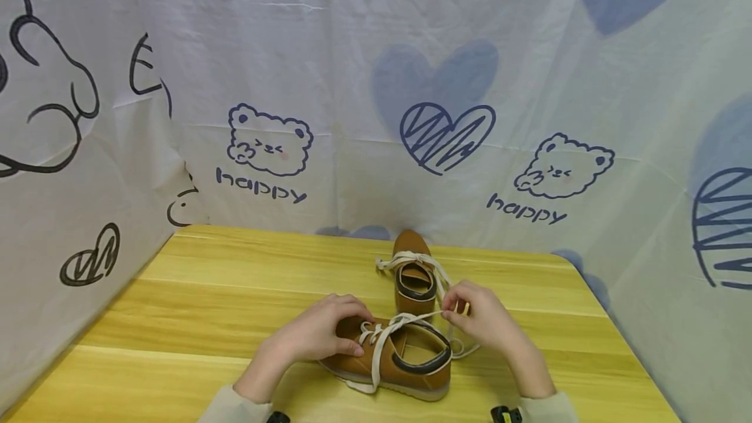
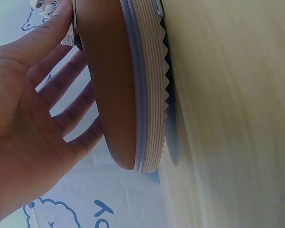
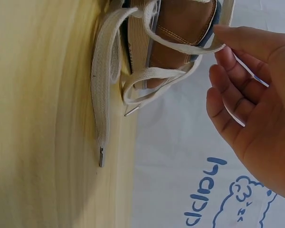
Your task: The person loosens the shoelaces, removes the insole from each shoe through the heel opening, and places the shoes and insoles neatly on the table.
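A brown shoe with a dark collar and pale sole lies sideways on the table, toe to the left. My left hand holds its front part, thumb on the near side and fingers over the far side; the left wrist view shows the brown upper between them. With thumb and index finger, my right hand pinches a white shoelace above the shoe's opening. Another lace stretch hangs down the near side. In the right wrist view, a metal-tipped lace end lies on the wood.
Behind stands a second brown shoe, toe pointing away, its white laces crossing the top and trailing right. The wooden table has a patterned white cloth hanging behind it and along its sides.
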Demonstrator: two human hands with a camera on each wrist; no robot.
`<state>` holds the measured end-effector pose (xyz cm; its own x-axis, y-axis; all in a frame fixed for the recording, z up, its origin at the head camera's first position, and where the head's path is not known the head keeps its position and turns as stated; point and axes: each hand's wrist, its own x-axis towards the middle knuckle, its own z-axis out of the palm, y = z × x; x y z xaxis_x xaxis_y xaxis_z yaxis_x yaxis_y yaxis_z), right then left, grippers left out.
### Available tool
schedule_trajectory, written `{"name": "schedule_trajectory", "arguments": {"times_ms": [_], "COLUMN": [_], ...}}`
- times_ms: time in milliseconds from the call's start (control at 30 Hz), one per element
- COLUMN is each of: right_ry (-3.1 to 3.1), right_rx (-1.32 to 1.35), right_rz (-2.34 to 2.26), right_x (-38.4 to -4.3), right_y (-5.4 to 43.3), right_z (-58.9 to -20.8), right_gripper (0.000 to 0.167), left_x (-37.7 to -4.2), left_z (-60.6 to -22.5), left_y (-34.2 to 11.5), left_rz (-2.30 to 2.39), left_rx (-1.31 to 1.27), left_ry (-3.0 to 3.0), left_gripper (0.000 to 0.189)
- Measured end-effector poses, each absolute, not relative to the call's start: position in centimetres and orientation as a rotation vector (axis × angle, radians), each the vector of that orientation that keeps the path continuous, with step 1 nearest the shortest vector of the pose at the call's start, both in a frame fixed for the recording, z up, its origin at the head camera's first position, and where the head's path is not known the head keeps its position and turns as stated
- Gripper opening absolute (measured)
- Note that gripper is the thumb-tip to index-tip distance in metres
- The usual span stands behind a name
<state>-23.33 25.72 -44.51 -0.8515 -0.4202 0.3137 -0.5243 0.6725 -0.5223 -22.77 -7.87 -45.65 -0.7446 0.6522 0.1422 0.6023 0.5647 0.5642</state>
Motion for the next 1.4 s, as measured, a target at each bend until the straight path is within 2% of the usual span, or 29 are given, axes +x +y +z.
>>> {"name": "schedule_trajectory", "arguments": {"times_ms": [300,533,900,1400], "right_ry": [-2.662,-2.551,-2.547,-2.583], "right_rx": [0.767,0.847,1.046,1.008], "right_rz": [1.023,1.195,1.14,1.1], "right_x": [-23.1,-22.8,-22.8,-22.7], "right_y": [25.0,23.2,21.6,21.1], "right_z": [-44.3,-44.3,-45.3,-45.5], "right_gripper": [0.012,0.013,0.019,0.023], "left_x": [-22.7,-22.8,-22.8,-22.9], "left_z": [-45.6,-45.7,-45.6,-45.8], "left_y": [-7.9,-7.9,-7.9,-7.8], "left_rz": [0.927,0.922,0.913,0.912], "left_rx": [1.087,1.092,1.123,1.12], "left_ry": [2.707,2.711,2.717,2.716], "left_gripper": [0.046,0.046,0.045,0.046]}}
